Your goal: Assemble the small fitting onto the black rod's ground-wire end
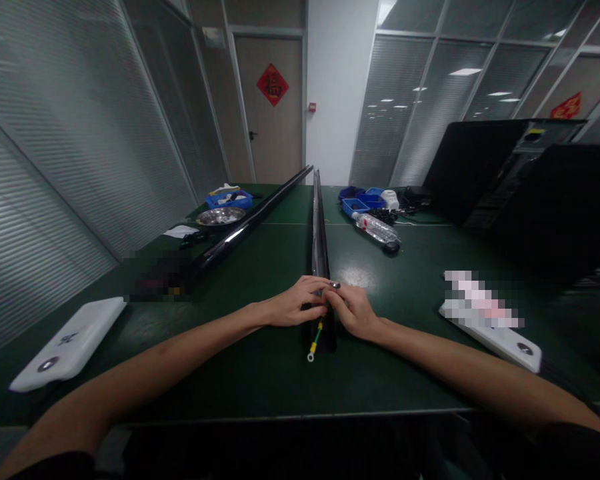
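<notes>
A long black channel-shaped rail (319, 227) runs away from me down the middle of the table. Over its near end my two hands meet. My left hand (300, 303) reaches across from the left, fingers bent and thumb tip close to the right fingertips. Curled at the rail's right side, my right hand (354, 312) has its fingers pinched together. What the fingertips grip is hidden. A small shiny metal piece (335, 285) shows at the right fingers; I cannot tell whether it is a ring. Below them a green-yellow wire (317, 335) hangs out, ending in a ring terminal (311, 357).
Another black rail (250, 223) lies diagonally at left, near a metal dish (221, 216) and a blue tray (230, 199). At right are blue bins (356, 206), a plastic bottle (377, 229) and black computer cases (480, 167). White devices (75, 340) flank my forearms.
</notes>
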A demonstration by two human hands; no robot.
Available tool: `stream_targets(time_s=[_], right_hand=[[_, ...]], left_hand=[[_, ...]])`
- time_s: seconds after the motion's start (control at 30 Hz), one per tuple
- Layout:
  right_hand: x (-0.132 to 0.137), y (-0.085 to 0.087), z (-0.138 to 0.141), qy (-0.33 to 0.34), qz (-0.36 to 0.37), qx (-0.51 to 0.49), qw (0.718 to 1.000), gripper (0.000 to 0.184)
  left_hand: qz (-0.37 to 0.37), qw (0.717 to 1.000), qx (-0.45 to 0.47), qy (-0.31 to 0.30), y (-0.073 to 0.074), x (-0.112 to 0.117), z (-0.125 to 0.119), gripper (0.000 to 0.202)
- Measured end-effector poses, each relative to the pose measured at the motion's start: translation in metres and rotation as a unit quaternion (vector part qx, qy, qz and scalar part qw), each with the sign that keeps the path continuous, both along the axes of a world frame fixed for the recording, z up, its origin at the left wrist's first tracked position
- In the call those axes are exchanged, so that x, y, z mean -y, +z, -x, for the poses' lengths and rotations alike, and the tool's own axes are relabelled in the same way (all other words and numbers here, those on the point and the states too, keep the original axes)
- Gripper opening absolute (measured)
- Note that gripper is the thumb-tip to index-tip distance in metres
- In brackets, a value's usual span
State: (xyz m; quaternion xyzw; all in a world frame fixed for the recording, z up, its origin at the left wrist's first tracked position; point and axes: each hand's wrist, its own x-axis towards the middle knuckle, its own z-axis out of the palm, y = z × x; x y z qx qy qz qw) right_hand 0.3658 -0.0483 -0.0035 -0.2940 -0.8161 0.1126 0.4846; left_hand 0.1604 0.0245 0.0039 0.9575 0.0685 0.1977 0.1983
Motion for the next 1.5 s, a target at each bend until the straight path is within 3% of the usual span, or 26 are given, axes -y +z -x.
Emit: stream_targets(time_s=[0.53, 1.5], right_hand=[[0.0002, -0.0005, 0.0014, -0.014, -0.009, 0.002, 1.0, 0.029], [-0.0018, -0.0062, 0.0018, -0.032, 0.008, -0.005, 0.999, 0.029]], left_hand=[[0.017, 0.999, 0.027, 0.025, 0.0027, 0.0044, 0.0032, 0.019], [0.016, 1.0, 0.013, 0.017, 0.0055, 0.0036, 0.0038, 0.02]])
